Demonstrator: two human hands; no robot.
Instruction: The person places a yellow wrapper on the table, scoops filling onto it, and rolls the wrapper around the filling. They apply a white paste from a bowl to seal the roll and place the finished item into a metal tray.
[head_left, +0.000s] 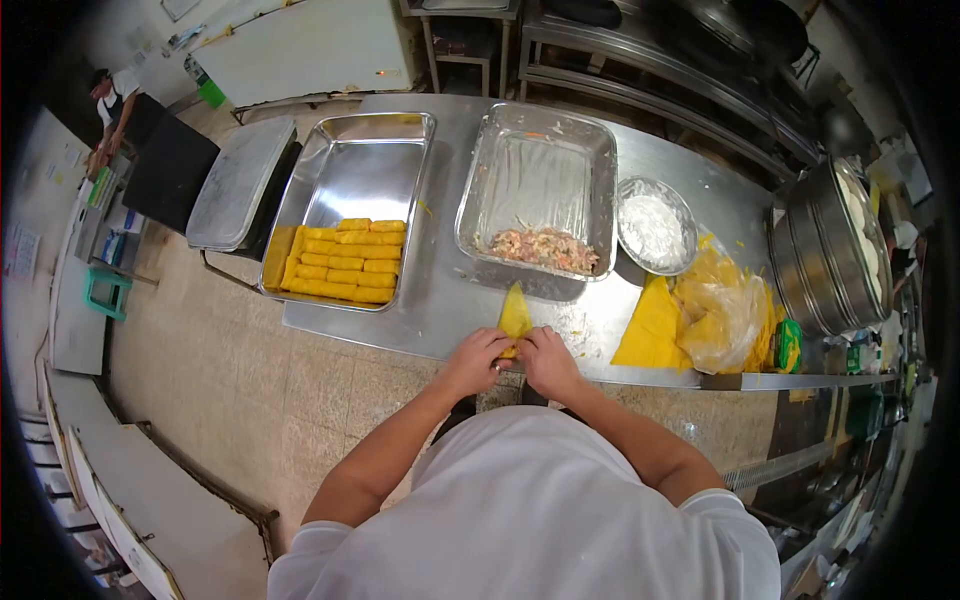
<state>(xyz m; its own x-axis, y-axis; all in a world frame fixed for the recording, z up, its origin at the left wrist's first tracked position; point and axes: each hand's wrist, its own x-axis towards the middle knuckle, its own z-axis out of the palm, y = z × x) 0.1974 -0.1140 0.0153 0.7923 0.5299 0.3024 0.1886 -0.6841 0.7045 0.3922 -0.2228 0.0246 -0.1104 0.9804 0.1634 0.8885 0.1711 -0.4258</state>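
Note:
A yellow wrapper (515,312) lies at the table's near edge, its pointed end toward the meat filling and its near end folded into a roll. My left hand (476,362), with a ring on one finger, grips the left side of this roll. On the right side my right hand (552,362) pinches it, the fingertips of both hands close together. Whatever is inside the roll is hidden by my fingers. Just beyond, a deep metal tray (540,185) holds minced meat filling (545,250) at its near end.
To the left, a metal tray (370,170) holds several finished yellow rolls (345,262). On the right are a bowl of white paste (655,225), stacked yellow wrappers (650,330), a plastic bag (725,320) and stacked steamers (830,245). Another person (118,105) stands far left.

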